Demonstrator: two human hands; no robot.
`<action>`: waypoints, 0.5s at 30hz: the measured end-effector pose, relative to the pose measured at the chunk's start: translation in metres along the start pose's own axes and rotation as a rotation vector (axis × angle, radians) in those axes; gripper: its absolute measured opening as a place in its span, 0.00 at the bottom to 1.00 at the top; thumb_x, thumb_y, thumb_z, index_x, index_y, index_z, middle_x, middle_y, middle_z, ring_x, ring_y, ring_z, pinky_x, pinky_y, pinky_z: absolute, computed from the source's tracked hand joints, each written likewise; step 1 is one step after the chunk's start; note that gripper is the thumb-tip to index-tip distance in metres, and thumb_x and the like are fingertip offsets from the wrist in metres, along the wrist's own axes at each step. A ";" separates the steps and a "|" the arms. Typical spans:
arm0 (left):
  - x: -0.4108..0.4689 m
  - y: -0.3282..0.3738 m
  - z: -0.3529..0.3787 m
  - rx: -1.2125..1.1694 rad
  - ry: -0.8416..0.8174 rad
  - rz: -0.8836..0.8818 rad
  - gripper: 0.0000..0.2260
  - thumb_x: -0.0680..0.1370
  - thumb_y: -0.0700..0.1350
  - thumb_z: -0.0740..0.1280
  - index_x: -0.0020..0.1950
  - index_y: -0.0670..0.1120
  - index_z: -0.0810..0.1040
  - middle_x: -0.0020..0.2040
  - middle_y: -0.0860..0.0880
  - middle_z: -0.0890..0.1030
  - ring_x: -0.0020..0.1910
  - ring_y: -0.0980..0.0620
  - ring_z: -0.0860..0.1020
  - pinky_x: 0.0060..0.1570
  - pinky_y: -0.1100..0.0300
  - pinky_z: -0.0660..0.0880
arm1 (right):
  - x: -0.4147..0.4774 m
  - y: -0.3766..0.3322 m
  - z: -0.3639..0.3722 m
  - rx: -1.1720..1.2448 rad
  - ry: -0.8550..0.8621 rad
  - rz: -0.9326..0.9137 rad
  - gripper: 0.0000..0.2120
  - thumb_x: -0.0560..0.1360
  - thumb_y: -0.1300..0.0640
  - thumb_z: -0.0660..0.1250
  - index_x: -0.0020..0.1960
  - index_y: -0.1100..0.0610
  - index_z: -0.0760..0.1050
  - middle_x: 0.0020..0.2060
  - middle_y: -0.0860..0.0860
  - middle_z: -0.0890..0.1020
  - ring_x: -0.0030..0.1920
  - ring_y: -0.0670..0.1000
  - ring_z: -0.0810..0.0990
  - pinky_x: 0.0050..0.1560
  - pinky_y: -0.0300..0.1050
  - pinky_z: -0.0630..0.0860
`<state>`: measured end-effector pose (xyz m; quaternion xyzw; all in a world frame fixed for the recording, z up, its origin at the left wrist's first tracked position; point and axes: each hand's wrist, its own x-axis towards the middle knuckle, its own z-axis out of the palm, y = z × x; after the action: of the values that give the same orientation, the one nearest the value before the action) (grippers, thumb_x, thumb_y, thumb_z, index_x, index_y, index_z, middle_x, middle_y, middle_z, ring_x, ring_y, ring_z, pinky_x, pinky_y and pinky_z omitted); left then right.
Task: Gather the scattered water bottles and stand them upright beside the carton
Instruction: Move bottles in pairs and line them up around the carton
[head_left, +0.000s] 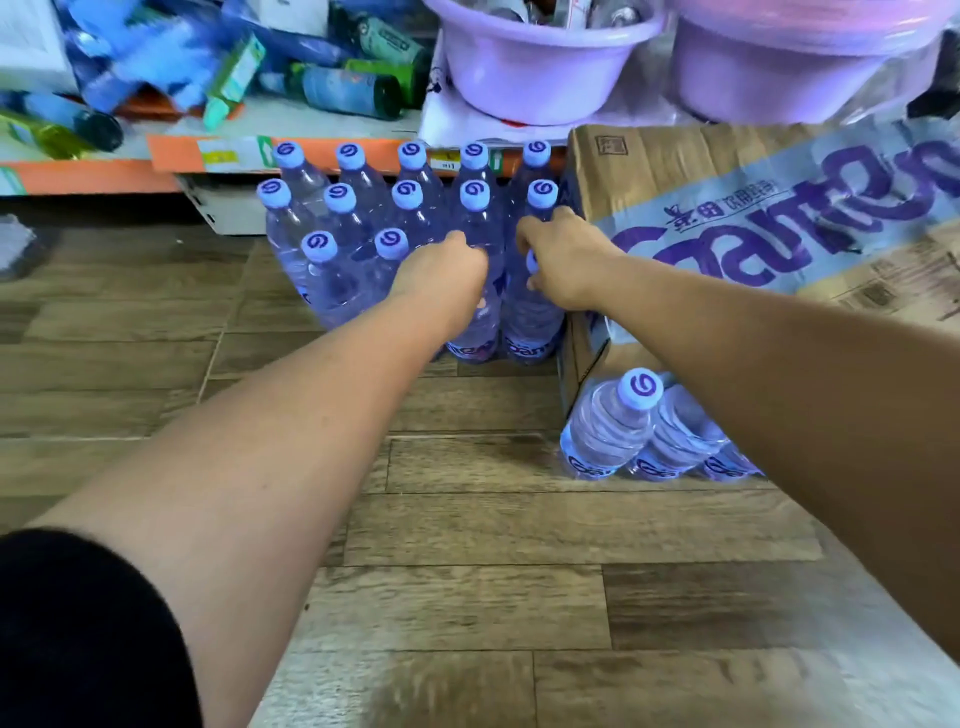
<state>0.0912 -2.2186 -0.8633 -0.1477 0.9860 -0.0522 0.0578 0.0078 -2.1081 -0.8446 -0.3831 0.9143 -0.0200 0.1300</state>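
Beside the carton: a block of water bottles (363, 228) stood upright on the floor (467, 597), touching the carton's (727, 208) left side.
Left hand: the left hand (447, 275) sat on top of a front-row bottle, and its fingers looked curled round the cap, which was hidden.
Right hand: the right hand (563, 260) gripped the neck of the front bottle (530, 317) next to the carton, fingers closed on it.
Long way of those bottles: straight up, caps on top.
Bottles left over: a small bunch (644, 431) stood in front of the carton, near the person and apart from the block.
Which way from the fingers: back toward the person and to the right.
Nearer arm: the right arm, I think, since the bunch sat right under it.
Next need: both hands would have to let go first.
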 end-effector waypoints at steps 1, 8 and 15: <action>-0.006 -0.001 -0.002 0.038 -0.001 0.003 0.14 0.78 0.41 0.65 0.62 0.38 0.72 0.59 0.38 0.71 0.53 0.35 0.77 0.40 0.51 0.67 | -0.002 -0.003 -0.001 0.005 0.003 -0.022 0.16 0.76 0.62 0.64 0.63 0.60 0.67 0.62 0.63 0.68 0.49 0.63 0.74 0.45 0.47 0.68; -0.056 -0.004 0.001 0.078 -0.076 0.022 0.15 0.78 0.39 0.62 0.65 0.39 0.69 0.61 0.38 0.67 0.50 0.37 0.79 0.39 0.52 0.69 | -0.041 -0.029 0.004 0.039 -0.027 -0.158 0.17 0.72 0.60 0.68 0.59 0.59 0.72 0.47 0.55 0.67 0.53 0.59 0.74 0.44 0.42 0.64; -0.104 0.001 -0.014 0.019 -0.247 0.109 0.13 0.75 0.46 0.62 0.54 0.40 0.77 0.55 0.39 0.75 0.54 0.37 0.78 0.49 0.51 0.75 | -0.103 -0.045 0.013 0.051 -0.146 -0.302 0.15 0.70 0.57 0.70 0.55 0.57 0.73 0.54 0.57 0.79 0.56 0.57 0.77 0.45 0.43 0.68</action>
<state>0.1879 -2.1858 -0.8389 -0.0989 0.9774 -0.0398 0.1827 0.1116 -2.0659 -0.8286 -0.5131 0.8337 -0.0346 0.2011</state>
